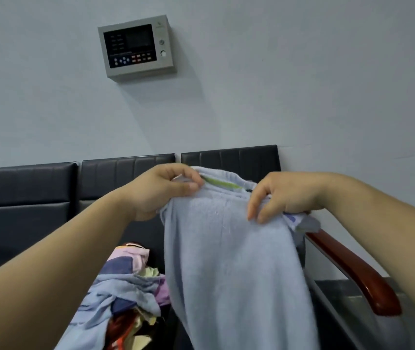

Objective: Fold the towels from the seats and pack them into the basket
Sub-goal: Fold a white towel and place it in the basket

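Observation:
A pale blue towel (229,261) with a green stripe along its top edge hangs in front of me, held up by both hands. My left hand (161,190) pinches its upper left corner between thumb and fingers. My right hand (282,195) grips the upper right corner, where a bit of patterned cloth bunches beneath the fingers. Below and to the left, a heap of several crumpled towels (125,294) in blue, pink, purple, yellow and red lies on the black seats (24,198). No basket is in view.
The row of black padded seats stands against a pale wall. A red-brown wooden armrest (358,271) runs down the right side. A grey control panel (137,45) hangs on the wall above.

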Demonstrator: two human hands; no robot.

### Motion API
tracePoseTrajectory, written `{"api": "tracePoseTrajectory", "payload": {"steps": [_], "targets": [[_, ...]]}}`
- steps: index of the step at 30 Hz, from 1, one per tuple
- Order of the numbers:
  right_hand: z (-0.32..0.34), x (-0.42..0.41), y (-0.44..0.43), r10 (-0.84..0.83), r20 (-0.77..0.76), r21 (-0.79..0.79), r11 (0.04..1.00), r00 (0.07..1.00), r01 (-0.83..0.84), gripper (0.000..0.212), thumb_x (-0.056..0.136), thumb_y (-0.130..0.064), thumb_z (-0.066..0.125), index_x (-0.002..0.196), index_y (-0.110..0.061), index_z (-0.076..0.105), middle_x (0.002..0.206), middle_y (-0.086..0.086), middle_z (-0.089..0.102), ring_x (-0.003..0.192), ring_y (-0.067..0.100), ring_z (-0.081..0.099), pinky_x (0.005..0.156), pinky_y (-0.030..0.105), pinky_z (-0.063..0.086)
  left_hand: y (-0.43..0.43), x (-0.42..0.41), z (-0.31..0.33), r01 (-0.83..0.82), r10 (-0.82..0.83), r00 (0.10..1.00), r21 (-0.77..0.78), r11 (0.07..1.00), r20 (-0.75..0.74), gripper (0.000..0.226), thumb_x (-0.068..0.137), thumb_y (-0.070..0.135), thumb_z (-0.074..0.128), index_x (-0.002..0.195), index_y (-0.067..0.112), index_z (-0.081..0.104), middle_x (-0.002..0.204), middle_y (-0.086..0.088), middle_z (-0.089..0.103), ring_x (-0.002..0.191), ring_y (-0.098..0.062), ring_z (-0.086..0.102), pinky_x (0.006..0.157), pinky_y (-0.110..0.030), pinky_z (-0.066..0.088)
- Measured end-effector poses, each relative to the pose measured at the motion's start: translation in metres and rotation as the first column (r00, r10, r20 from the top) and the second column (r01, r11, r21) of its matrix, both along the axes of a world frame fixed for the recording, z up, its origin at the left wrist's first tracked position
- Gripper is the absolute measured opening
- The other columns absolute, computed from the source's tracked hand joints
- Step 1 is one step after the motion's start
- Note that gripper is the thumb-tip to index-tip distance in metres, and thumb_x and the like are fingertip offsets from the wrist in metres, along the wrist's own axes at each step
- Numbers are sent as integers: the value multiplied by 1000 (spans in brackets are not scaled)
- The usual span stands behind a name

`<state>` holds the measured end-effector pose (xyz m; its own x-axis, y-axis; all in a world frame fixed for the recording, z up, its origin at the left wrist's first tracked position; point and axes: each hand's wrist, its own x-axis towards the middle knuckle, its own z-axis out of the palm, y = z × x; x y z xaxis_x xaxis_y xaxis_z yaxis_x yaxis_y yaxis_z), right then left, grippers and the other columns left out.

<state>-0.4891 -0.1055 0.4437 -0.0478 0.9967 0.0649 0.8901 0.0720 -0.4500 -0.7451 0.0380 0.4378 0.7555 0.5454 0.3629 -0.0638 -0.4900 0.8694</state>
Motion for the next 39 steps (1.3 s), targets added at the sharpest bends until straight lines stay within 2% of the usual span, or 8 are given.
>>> {"api": "tracePoseTrajectory", "payload": {"steps": [5,9,14,17,23,29,32,39], "targets": [[-21,23,17,13,-307,184,982,951,46,28,92,-1,68,77,-23,79,94,8,74,81,8,67,83,29,54,18,-5,-25,97,77,861,310,946,-503,16,79,9,85,86,23,78,92,7,74,84,-7,66,82,-21,52],[-55,28,38,81,-506,74,996,859,-50,27,89,4,70,77,-19,78,88,1,72,80,12,68,73,25,57,48,5,-46,-13,242,850,439,898,-469,23,80,9,84,81,31,79,81,21,73,73,3,63,75,-14,48],[-69,44,92,4,117,-68,998,993,4,28,81,-20,82,91,-46,80,97,-29,69,87,-6,66,76,14,53,103,28,-69,-13,424,754,634,773,-501,33,79,13,83,78,45,74,87,33,68,82,9,62,75,-10,44],[-59,53,138,-106,146,73,993,984,96,36,87,-6,72,93,-40,81,89,-28,67,60,-4,60,55,11,44,137,40,-60,-120,570,712,728,675,-411,34,83,11,77,83,44,72,89,30,62,86,-1,62,77,-16,41],[14,77,201,-266,207,474,869,942,141,44,91,-3,61,109,-38,79,120,-11,65,117,16,62,95,24,46,178,46,22,-276,699,705,863,424,-117,31,93,13,64,111,36,73,110,7,66,105,-19,61,86,-32,48],[39,81,186,-320,273,655,752,907,68,34,97,-12,62,115,-37,78,117,-3,61,114,25,61,93,30,46,166,42,54,-276,730,682,940,198,47,30,97,20,61,119,37,70,105,0,58,100,-28,60,78,-32,44],[5,78,164,-242,259,536,842,935,69,35,92,-11,66,111,-39,79,115,-8,62,111,16,60,96,26,45,147,32,20,-175,708,702,944,279,-79,29,95,22,64,117,39,70,107,5,60,100,-20,59,82,-33,48],[-141,63,107,20,177,-178,984,984,13,32,80,-22,76,91,-52,78,109,-20,64,87,9,69,87,37,60,101,13,-155,75,343,677,525,848,-651,28,77,24,78,99,41,76,87,18,69,78,2,65,79,-18,53]]}}
